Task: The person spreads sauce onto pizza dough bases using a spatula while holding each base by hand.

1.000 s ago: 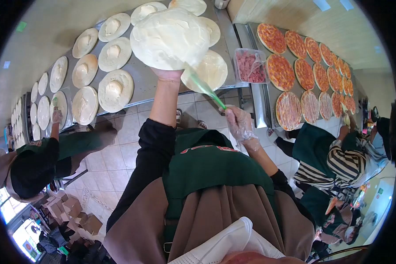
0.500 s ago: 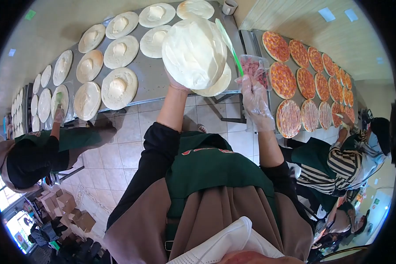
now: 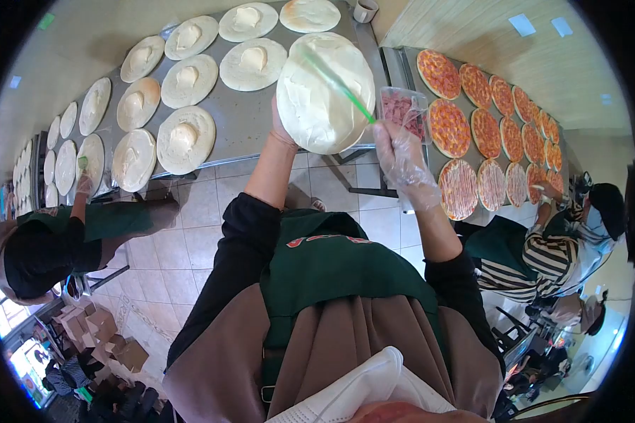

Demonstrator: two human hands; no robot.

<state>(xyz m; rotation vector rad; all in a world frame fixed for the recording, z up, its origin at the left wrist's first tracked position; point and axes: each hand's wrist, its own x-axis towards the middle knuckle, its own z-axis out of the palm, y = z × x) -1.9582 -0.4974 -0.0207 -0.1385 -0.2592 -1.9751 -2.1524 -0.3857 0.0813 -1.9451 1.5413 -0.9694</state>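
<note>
My left hand [image 3: 283,125] holds up a round pizza base [image 3: 319,106] from its left edge; white cream covers its top, and most of my fingers are hidden beneath it. My right hand [image 3: 402,156], in a clear plastic glove, is closed around the handle of a green spatula [image 3: 346,90]. The spatula's pale blade is blurred and lies over the cream. Right beside that hand stands a clear tub of chopped pink meat [image 3: 402,109]. Several more bases, such as one with a cream mound [image 3: 185,139], lie on the metal table [image 3: 241,121] to the left.
On the right-hand table, pizzas with orange-red topping [image 3: 449,127] and striped ones [image 3: 458,189] lie in rows. A co-worker in green and black [image 3: 53,236] stands left; another in stripes [image 3: 543,247] works right. A cup [image 3: 365,10] stands at the back. Cardboard boxes [image 3: 95,328] lie behind left.
The spatula has swung left from beside the base to over its cream. The held base has shifted slightly right, and the disc seen below it before is now hidden.
</note>
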